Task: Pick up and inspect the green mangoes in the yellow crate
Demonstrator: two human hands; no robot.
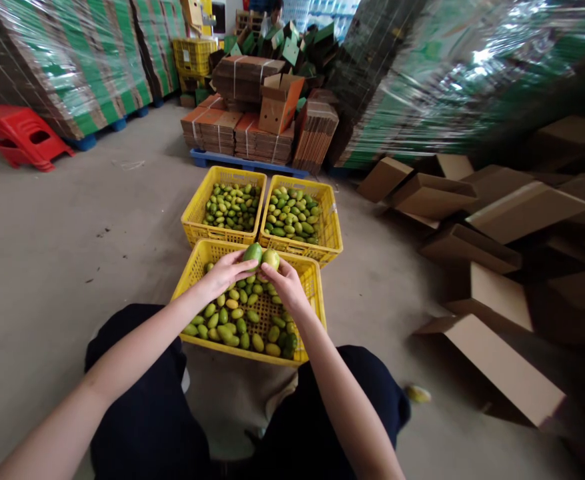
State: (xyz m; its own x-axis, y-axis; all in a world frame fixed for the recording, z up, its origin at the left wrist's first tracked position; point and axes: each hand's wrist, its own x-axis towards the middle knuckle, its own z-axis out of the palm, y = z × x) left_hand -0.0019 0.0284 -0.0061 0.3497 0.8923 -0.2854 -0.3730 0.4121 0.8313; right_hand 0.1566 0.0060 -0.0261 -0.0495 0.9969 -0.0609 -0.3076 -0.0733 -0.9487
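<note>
My left hand [226, 271] grips a green mango [253, 254] between thumb and fingers. A paler, yellow-green mango [271, 259] is pinched in my right hand [285, 283]. The two fruits are side by side above the far part of a yellow crate [317, 293] between my knees. Inside that crate lie loose green and yellowish mangoes [223, 331], with part of its slotted floor showing. My forearms hide some of its contents. Just beyond stand two more yellow crates, one at left [192, 223] and one at right [333, 232], both holding many mangoes.
A blue pallet [247, 162] with bundled flat cartons [222, 130] stands behind the crates. Open cardboard boxes [502, 373] are scattered at right, and a single mango [417, 393] lies on the floor. A red stool [25, 137] and film-wrapped stacks [79, 60] are at left.
</note>
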